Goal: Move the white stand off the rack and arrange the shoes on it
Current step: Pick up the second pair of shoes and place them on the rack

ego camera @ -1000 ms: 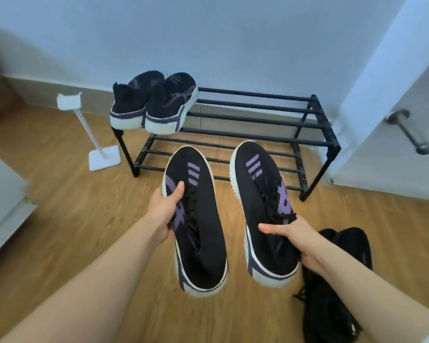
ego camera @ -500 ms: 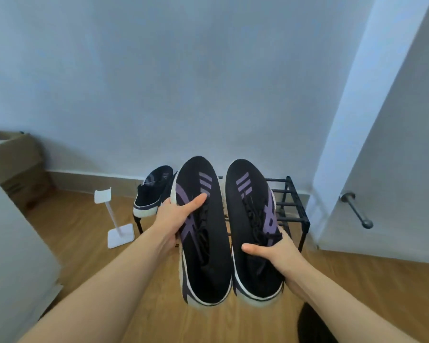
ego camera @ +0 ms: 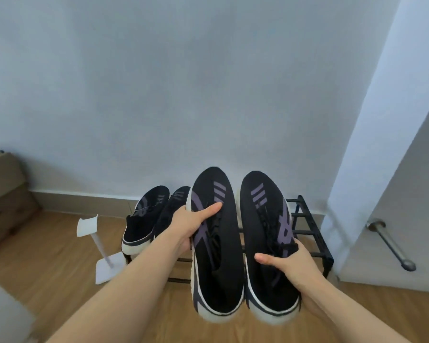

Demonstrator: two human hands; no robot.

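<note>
While I hold the pair up before the wall, my left hand point(ego camera: 187, 225) clasps the left shoe point(ego camera: 214, 243) at its side, thumb across the laces; my right hand point(ego camera: 291, 264) grips the right shoe point(ego camera: 268, 246) near the collar. Both hang toes up, side by side, just in front of the rack point(ego camera: 307, 231). Second pair point(ego camera: 151, 216) sits at the rack's left end. White stand point(ego camera: 102, 243) is on the floor beside it, off the rack. Judgement: knit uppers soft and light, will fold under a pinch; rubber soles stiffer. Better hold is sole edge or heel, setting them down sole first.
</note>
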